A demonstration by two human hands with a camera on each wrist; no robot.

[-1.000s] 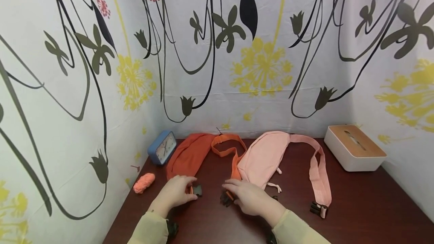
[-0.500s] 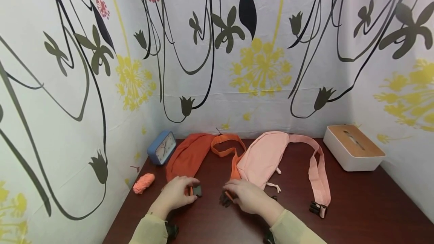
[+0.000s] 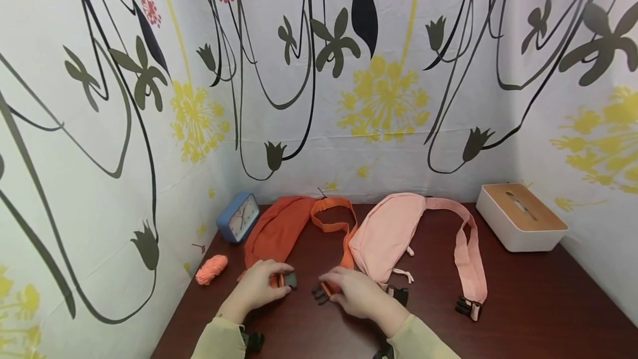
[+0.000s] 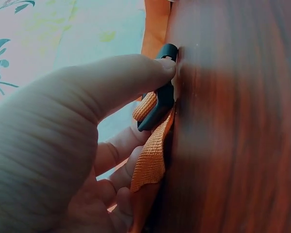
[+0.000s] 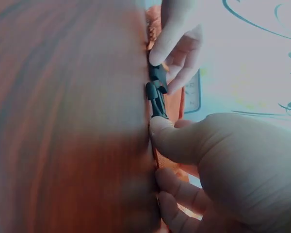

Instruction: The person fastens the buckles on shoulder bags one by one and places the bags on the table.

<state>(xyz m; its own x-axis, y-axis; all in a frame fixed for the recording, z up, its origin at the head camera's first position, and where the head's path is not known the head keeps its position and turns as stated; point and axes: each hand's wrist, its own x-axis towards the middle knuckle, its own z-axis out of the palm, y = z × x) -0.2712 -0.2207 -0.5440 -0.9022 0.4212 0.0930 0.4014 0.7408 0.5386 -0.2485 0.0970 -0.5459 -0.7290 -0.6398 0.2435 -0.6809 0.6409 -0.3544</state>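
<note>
An orange waist bag (image 3: pixel 281 229) lies on the table, its near end behind my left hand (image 3: pixel 256 288). Between thumb and fingers, that hand pinches the bag's dark socket buckle half (image 4: pixel 161 109). My right hand (image 3: pixel 356 292) pinches the pronged buckle half (image 3: pixel 320 293) at the end of the orange strap (image 3: pixel 347 256). The prongs point left at the socket, a small gap apart in the head view. In the right wrist view the pronged half (image 5: pixel 157 102) sits close to the socket half (image 5: pixel 157 73), low over the table.
A pink waist bag (image 3: pixel 386 231) lies right of the orange strap, with its own strap (image 3: pixel 466 265) and dark buckle halves (image 3: pixel 468 307). A blue clock (image 3: pixel 239 218) and a coral yarn bundle (image 3: pixel 211 269) stand left. A tissue box (image 3: pixel 520 220) is back right.
My right hand has moved left with the pronged buckle half, narrowing the gap to the socket. The orange strap has shifted with it, and the pink bag's near buckle shows more. My left hand stays nearly still.
</note>
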